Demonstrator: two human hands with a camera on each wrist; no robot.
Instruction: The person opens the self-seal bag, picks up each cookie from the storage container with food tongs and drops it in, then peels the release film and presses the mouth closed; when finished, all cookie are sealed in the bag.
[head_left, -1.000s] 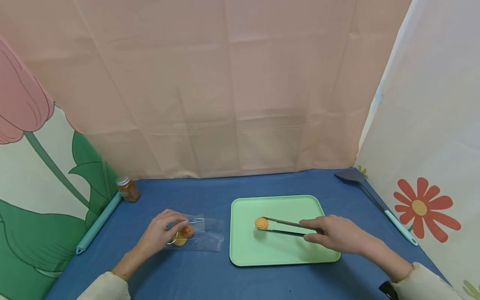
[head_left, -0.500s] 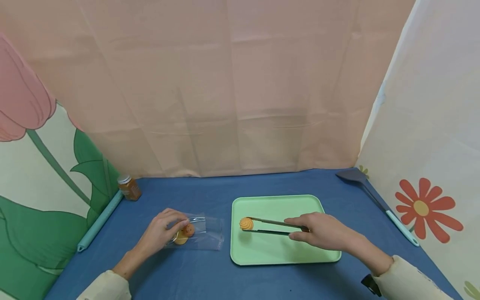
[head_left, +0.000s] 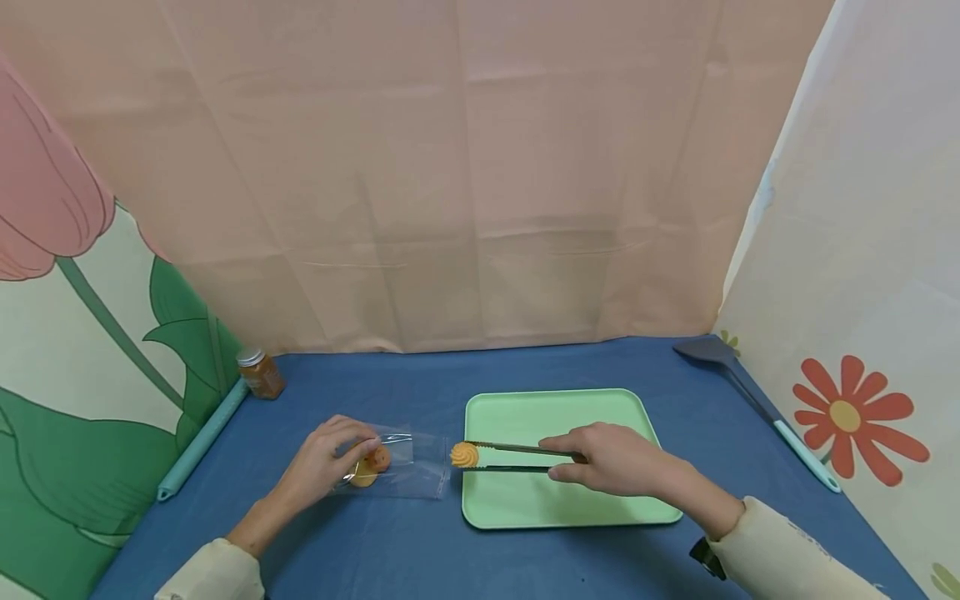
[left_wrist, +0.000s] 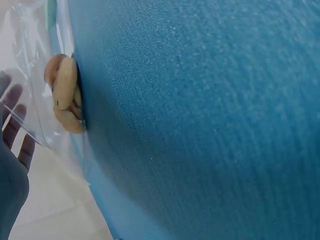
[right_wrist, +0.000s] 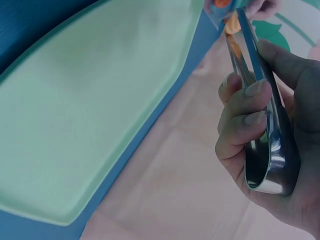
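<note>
My left hand (head_left: 330, 458) pinches a clear plastic bag (head_left: 426, 467) on the left of the table. Inside the bag lie several cookies (left_wrist: 65, 87), round and golden to reddish brown. In the left wrist view the fingers (left_wrist: 12, 131) show at the film's edge. My right hand (head_left: 611, 460) grips metal tongs (right_wrist: 272, 145), its fingers wrapped round their arms. Between the tong tips sits a piped swirl cookie (head_left: 464, 455), at the tray's left edge and close to the bag's right end. Beneath the tongs lies a light green tray (head_left: 577, 508).
A brown jar with a silver lid (head_left: 260, 373) stands at the back left beside a pale teal rod (head_left: 202, 442). Along the right edge lies a spatula (head_left: 750, 404) with a dark head and mint handle. Printed cloths surround the blue tabletop (head_left: 405, 550).
My right hand has carried the tongs and swirl cookie leftward, from over the tray to its left edge near the bag. The left hand and bag have stayed in place.
</note>
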